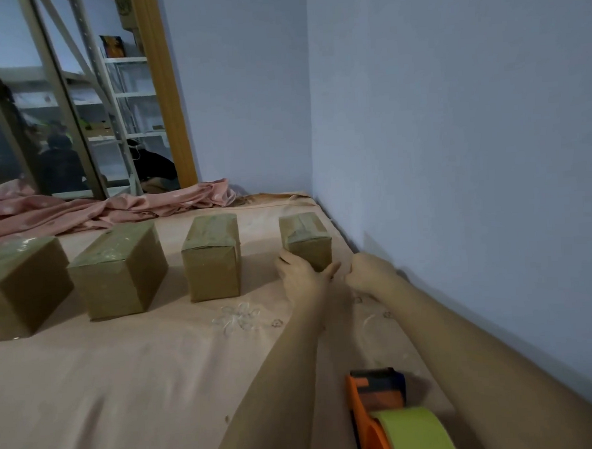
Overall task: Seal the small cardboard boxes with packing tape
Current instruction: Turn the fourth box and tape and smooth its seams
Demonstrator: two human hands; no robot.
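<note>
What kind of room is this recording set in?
Probably a bedroom used for packing: the cardboard boxes sit on a bed sheet, a rumpled pink blanket lies behind, and a large mirror leans against the wall.

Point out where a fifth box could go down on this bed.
Bare sheet in front of the box row, left of the left hand. Crowded: the wall edge, with the rightmost box, right hand and tape dispenser.

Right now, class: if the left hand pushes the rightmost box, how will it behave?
The box looks stiff, with square taped edges, so it should keep its shape. On the soft sheet it would probably drag or tip, not glide. It seems light: the left hand alone steadies it.
</note>
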